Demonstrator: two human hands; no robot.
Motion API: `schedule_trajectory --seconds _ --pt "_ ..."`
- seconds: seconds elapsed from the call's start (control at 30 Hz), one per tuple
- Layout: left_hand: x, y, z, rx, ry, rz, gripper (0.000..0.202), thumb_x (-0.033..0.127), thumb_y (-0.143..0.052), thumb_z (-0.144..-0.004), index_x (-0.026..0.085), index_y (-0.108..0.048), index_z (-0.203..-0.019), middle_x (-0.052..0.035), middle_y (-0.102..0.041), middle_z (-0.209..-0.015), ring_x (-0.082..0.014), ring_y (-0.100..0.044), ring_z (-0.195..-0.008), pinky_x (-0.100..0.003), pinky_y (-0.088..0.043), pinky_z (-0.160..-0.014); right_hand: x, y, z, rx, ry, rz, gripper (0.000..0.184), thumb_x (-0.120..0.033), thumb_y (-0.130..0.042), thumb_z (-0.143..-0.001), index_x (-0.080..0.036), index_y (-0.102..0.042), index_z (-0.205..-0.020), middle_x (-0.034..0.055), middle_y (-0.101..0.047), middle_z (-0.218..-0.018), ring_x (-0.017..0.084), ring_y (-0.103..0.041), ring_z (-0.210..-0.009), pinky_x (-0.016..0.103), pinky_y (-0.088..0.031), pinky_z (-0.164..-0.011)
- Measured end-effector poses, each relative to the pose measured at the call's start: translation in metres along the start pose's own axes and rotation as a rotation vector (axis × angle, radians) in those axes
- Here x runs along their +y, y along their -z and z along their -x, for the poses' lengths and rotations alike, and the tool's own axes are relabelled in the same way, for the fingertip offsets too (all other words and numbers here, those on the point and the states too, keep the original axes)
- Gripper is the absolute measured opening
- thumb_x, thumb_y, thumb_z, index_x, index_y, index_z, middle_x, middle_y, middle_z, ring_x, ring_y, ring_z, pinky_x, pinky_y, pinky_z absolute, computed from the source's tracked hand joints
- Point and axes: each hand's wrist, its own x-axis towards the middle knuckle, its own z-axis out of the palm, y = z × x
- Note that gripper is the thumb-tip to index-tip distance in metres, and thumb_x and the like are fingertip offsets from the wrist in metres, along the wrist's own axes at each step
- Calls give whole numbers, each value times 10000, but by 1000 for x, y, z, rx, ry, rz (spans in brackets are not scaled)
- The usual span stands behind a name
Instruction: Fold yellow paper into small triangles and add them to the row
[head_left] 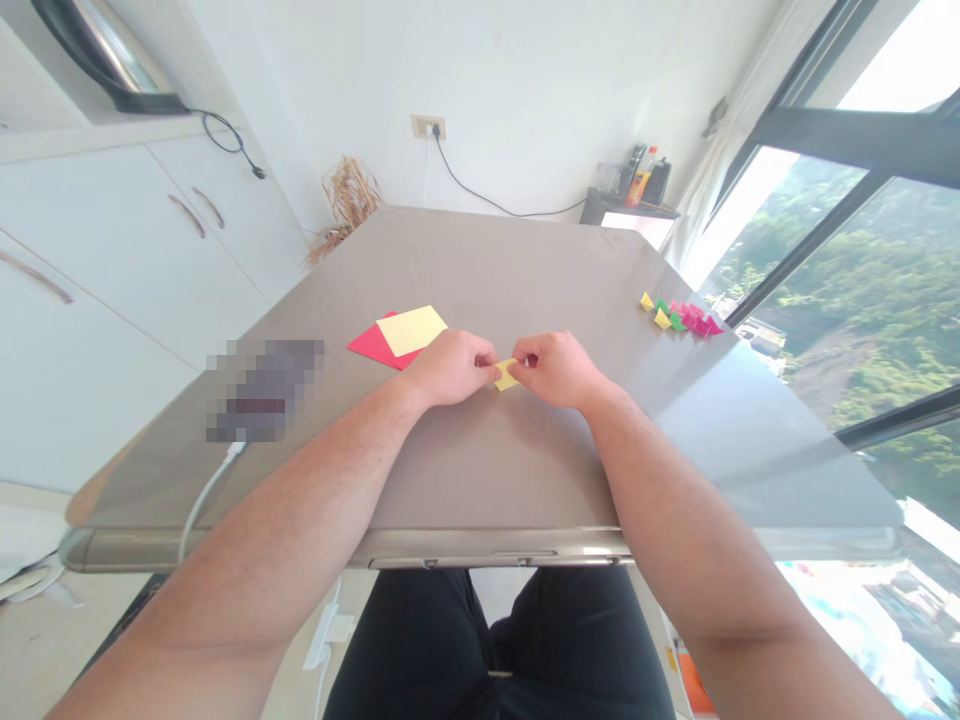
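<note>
A small piece of folded yellow paper (506, 376) is held at the middle of the table, just above or on its top. My left hand (456, 366) pinches its left side between thumb and fingers. On the other side, my right hand (553, 368) is closed on its right edge. Left of my hands lie a sheet of pale yellow paper (411, 330) and, partly under it, red paper (373, 346). To the far right sits a group of small folded paper pieces (686, 318) in yellow, green and pink.
A blurred-out dark device (270, 390) with a white cable (206, 490) lies at the table's left. The grey table (510, 260) meets a white wall behind. A small stand with bottles (641, 185) is beyond its back right corner, and a window is on the right.
</note>
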Motion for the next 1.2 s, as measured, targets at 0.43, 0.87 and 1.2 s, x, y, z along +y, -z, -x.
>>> schedule_trajectory --seconds 0.43,0.87,1.2 --pt "1 -6 -11 377 279 971 171 266 -778 -680 172 -637 -660 -32 -639 -668 -99 -492 -549 -264 -400 -562 -5 -10 -3 280 -84 -418 416 -280 -683 -748 -210 -684 -1157 56 -738 -1058 163 -634 -806 322 -503 -750" --pt "2 -17 -10 284 241 1066 205 287 -805 -686 157 -647 -675 -44 -665 -710 -93 -510 -574 -269 -408 -580 -16 -17 -3 348 -129 -329 193 -329 -569 -837 -196 -706 -808 -7 -638 -682 138 -539 -635 275 -399 -628" --pt "7 -17 -8 339 265 987 234 302 -771 -701 170 -589 -636 -16 -601 -632 -96 -501 -564 -261 -403 -576 -17 -28 -8 319 -149 -277 294 -391 -475 -929 -214 -597 -729 -5 -622 -682 132 -495 -615 277 -363 -605"
